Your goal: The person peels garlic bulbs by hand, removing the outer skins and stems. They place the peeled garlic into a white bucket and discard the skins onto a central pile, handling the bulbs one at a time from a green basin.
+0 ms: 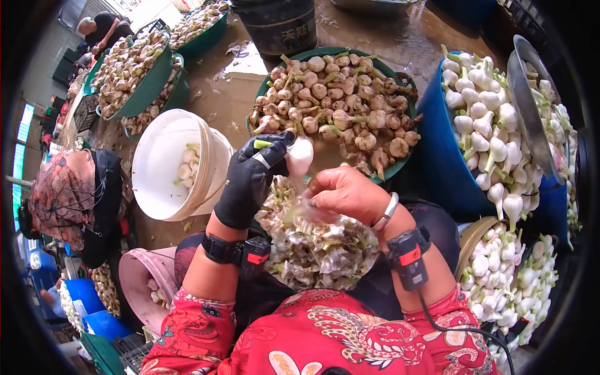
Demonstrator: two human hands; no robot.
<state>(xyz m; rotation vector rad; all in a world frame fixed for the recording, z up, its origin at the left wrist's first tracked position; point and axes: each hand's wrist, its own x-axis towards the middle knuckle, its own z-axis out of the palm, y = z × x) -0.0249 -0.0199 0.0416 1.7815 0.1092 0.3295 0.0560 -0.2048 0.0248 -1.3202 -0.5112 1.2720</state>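
Observation:
My left hand, in a black glove, is closed around a peeled white garlic bulb, its green stem end poking out past the fingers. Just right of the bulb, my bare right hand has its fingers pinched together; a blurred strip hangs below them, too smeared to make out. Beneath both hands lies a heap of loose garlic skins. Unpeeled brownish garlic fills a green basin beyond the hands.
A white bucket holding a few peeled bulbs is at left, above a pink bucket. Blue tub and tan bucket of white garlic stand at right. A black bucket is ahead; another person is far left.

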